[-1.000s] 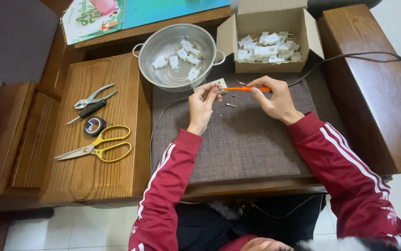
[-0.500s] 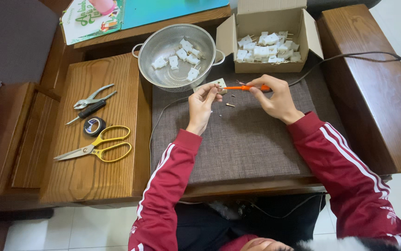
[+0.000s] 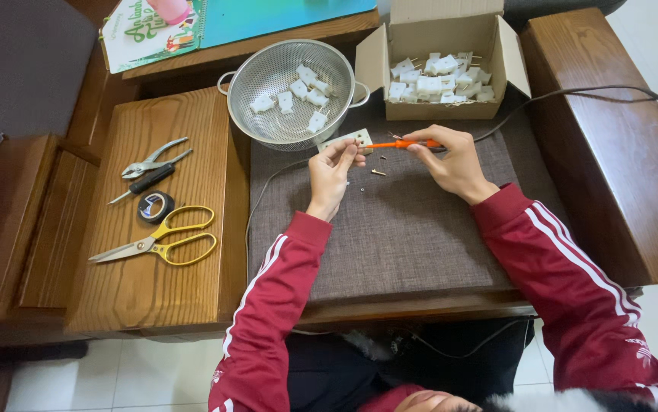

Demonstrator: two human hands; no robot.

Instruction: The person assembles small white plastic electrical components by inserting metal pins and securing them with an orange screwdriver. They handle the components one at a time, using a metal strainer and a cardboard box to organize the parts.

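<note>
My left hand [image 3: 332, 172] pinches a small white socket plate [image 3: 348, 140] above the grey-brown cushion [image 3: 390, 229]. In my right hand [image 3: 451, 159] is an orange-handled screwdriver [image 3: 399, 143], its tip pointed left at the plate. A tiny screw [image 3: 378, 172] lies on the cushion just below the two hands. Behind my left hand stands a metal colander [image 3: 292, 93] holding several white plug parts. An open cardboard box [image 3: 442, 69] with several more white parts sits behind my right hand.
On the wooden board [image 3: 154, 221] at left lie pliers [image 3: 150, 159], a dark screwdriver [image 3: 143, 183], a roll of black tape [image 3: 156, 207] and yellow-handled scissors [image 3: 158, 244]. A dark cable [image 3: 596, 93] runs over the wooden armrest at right. A colourful book [image 3: 192, 23] lies at the back.
</note>
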